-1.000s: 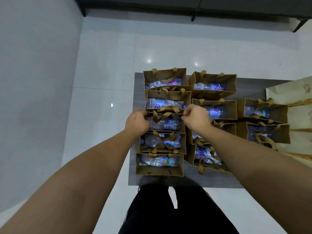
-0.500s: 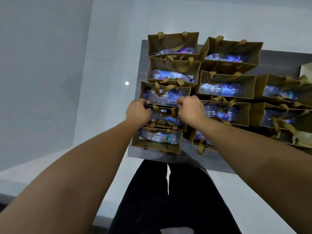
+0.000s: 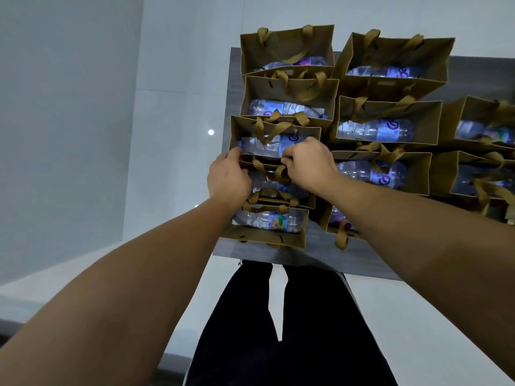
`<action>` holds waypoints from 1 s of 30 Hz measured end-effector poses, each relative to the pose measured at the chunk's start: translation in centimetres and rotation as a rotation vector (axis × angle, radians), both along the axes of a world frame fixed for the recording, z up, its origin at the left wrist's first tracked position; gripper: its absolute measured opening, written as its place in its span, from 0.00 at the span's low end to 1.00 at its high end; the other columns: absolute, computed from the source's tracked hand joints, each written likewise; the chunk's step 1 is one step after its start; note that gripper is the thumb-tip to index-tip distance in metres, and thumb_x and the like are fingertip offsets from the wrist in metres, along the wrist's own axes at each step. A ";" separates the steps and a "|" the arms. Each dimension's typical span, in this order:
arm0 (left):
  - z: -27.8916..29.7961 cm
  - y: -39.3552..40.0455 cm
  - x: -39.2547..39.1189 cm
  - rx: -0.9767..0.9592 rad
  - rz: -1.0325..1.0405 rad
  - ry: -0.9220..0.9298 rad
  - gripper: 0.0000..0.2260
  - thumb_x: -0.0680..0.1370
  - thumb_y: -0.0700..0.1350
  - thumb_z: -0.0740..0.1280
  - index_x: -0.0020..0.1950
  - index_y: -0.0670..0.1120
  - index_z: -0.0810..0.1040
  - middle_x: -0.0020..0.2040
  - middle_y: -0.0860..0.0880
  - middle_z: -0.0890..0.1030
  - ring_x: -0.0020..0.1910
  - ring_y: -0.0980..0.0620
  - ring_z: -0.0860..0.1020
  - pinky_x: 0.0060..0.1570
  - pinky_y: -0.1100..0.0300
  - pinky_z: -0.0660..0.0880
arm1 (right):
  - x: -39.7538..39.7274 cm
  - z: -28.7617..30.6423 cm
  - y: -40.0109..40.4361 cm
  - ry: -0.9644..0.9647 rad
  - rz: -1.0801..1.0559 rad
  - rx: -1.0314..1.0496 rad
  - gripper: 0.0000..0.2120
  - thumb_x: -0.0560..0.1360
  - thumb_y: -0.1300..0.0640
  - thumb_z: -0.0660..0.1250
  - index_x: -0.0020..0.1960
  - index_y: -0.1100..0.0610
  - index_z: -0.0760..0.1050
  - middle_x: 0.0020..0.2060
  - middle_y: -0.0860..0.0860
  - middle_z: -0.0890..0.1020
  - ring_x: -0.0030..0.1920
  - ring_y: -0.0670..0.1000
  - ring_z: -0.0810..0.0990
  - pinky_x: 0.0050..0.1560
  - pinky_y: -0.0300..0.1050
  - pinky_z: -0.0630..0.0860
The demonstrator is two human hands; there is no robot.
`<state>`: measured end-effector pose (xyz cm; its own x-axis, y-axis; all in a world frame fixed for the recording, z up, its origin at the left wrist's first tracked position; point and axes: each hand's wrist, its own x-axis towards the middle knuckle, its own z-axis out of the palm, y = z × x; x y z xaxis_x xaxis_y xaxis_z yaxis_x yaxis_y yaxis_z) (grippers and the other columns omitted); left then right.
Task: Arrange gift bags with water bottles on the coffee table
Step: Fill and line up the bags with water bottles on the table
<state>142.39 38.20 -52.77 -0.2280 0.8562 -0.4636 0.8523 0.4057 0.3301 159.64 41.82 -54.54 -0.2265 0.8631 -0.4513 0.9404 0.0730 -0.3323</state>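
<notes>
The right edge of the view cuts off the bags (image 3: 486, 121) of the far right column, and the right forearm hides most of the near bag (image 3: 338, 227) in the middle column. The fourth bag (image 3: 278, 188) back-to-front in the left column lies largely under both hands; only its handles and part of its bottle show.

The left hand (image 3: 228, 179) sits at the left end of the third bag (image 3: 274, 140), fingers curled onto its near left corner, touching the rim. The right hand (image 3: 308, 160) is curled over the same bag's near rim toward its right end, fingers bent down around what looks like a ribbon handle; whether it pinches the handle or the paper rim cannot be told. The hands are apart, one at each end of that bag. Both forearms reach forward from the lower corners.

All bags stand upright on the table (image 3: 315, 257), each with a water bottle (image 3: 376, 130) lying flat inside. The left column of five runs from the table's far edge to near its front edge; the front bag (image 3: 269, 227) stands just inside the front edge, and the column's left sides sit at the table's left edge. A strip of bare table shows between the front bag and the middle column. White floor (image 3: 167, 162) lies left of the table, and dark trousers (image 3: 278, 330) stand just before its front edge.
</notes>
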 end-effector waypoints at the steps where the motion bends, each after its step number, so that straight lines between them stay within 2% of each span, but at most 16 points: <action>1: 0.0 -0.2 -0.1 0.009 -0.006 -0.013 0.23 0.81 0.40 0.65 0.75 0.50 0.68 0.63 0.45 0.78 0.60 0.44 0.77 0.59 0.53 0.75 | -0.1 -0.2 0.2 0.017 -0.048 -0.023 0.10 0.82 0.52 0.63 0.60 0.50 0.81 0.51 0.52 0.83 0.57 0.54 0.77 0.53 0.50 0.75; 4: 0.1 -0.7 -0.3 0.035 -0.018 -0.059 0.29 0.81 0.39 0.66 0.80 0.52 0.60 0.66 0.45 0.76 0.63 0.45 0.76 0.63 0.51 0.74 | -0.6 -0.5 1.1 0.067 -0.196 -0.060 0.08 0.81 0.55 0.66 0.57 0.49 0.82 0.50 0.50 0.83 0.54 0.52 0.79 0.51 0.48 0.76; 6: 0.3 -1.0 -0.5 0.055 -0.012 -0.083 0.29 0.81 0.39 0.66 0.79 0.51 0.59 0.66 0.46 0.76 0.63 0.45 0.76 0.64 0.51 0.74 | -0.8 -0.5 1.7 0.069 -0.225 -0.087 0.08 0.81 0.54 0.65 0.57 0.49 0.82 0.50 0.50 0.83 0.54 0.52 0.79 0.53 0.49 0.76; 10: 0.3 -1.6 -0.7 0.067 0.029 -0.137 0.25 0.80 0.39 0.66 0.75 0.50 0.63 0.64 0.47 0.77 0.62 0.46 0.77 0.63 0.51 0.75 | -1.0 -0.8 2.1 0.084 -0.253 -0.104 0.09 0.82 0.54 0.65 0.57 0.49 0.82 0.52 0.50 0.82 0.56 0.53 0.79 0.53 0.49 0.75; 14: 0.0 -2.1 -1.2 0.077 -0.045 -0.097 0.17 0.80 0.39 0.66 0.69 0.47 0.71 0.66 0.46 0.75 0.61 0.47 0.76 0.62 0.55 0.75 | -1.0 -1.1 1.8 0.109 -0.265 -0.105 0.07 0.81 0.53 0.66 0.56 0.49 0.82 0.52 0.50 0.82 0.56 0.53 0.79 0.52 0.48 0.75; 16: -0.1 -2.4 -1.6 0.085 -0.138 -0.066 0.14 0.79 0.39 0.68 0.64 0.46 0.75 0.69 0.46 0.72 0.63 0.46 0.75 0.62 0.55 0.75 | -0.8 -0.8 0.7 0.084 -0.237 -0.017 0.05 0.81 0.52 0.67 0.54 0.49 0.80 0.50 0.50 0.80 0.55 0.51 0.77 0.51 0.48 0.74; 18: -0.2 -2.9 -2.0 0.063 -0.187 -0.039 0.12 0.78 0.40 0.70 0.62 0.46 0.78 0.71 0.46 0.70 0.64 0.45 0.73 0.63 0.55 0.74 | -0.5 -0.2 -1.1 0.051 -0.112 0.183 0.05 0.79 0.53 0.68 0.53 0.52 0.79 0.48 0.51 0.80 0.53 0.53 0.75 0.50 0.48 0.72; 20: -0.2 -3.4 -2.4 0.011 -0.165 -0.046 0.12 0.78 0.40 0.70 0.62 0.46 0.79 0.69 0.45 0.72 0.63 0.45 0.74 0.61 0.57 0.73 | -0.4 0.4 -3.2 0.126 -0.008 0.244 0.04 0.77 0.55 0.69 0.51 0.54 0.81 0.46 0.51 0.82 0.51 0.54 0.77 0.50 0.49 0.74; 23: -0.3 -4.0 -3.0 -0.057 -0.136 -0.075 0.12 0.79 0.42 0.69 0.63 0.46 0.79 0.63 0.46 0.76 0.55 0.49 0.76 0.53 0.62 0.69 | -0.8 0.5 -5.9 0.088 0.109 0.017 0.06 0.77 0.52 0.70 0.53 0.49 0.82 0.46 0.49 0.83 0.50 0.53 0.81 0.51 0.50 0.78; 26: -0.7 -4.4 -3.6 -0.088 -0.081 -0.125 0.12 0.80 0.44 0.69 0.64 0.48 0.78 0.59 0.46 0.79 0.51 0.50 0.75 0.52 0.60 0.71 | -0.9 0.1 -7.2 0.055 0.028 -0.124 0.09 0.79 0.48 0.69 0.57 0.48 0.83 0.49 0.49 0.84 0.52 0.52 0.81 0.55 0.52 0.78; 30: -0.9 -4.8 -4.0 -0.092 -0.103 -0.138 0.15 0.81 0.43 0.69 0.68 0.48 0.77 0.63 0.46 0.79 0.58 0.46 0.77 0.58 0.58 0.72 | -0.8 -0.2 -7.5 0.131 -0.011 -0.194 0.10 0.79 0.47 0.69 0.57 0.49 0.84 0.50 0.48 0.85 0.52 0.51 0.81 0.56 0.52 0.79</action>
<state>138.39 33.40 -53.64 -0.0707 0.8241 -0.5621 0.8400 0.3531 0.4120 158.83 34.30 -54.74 -0.2853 0.7656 -0.5766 0.8885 -0.0142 -0.4586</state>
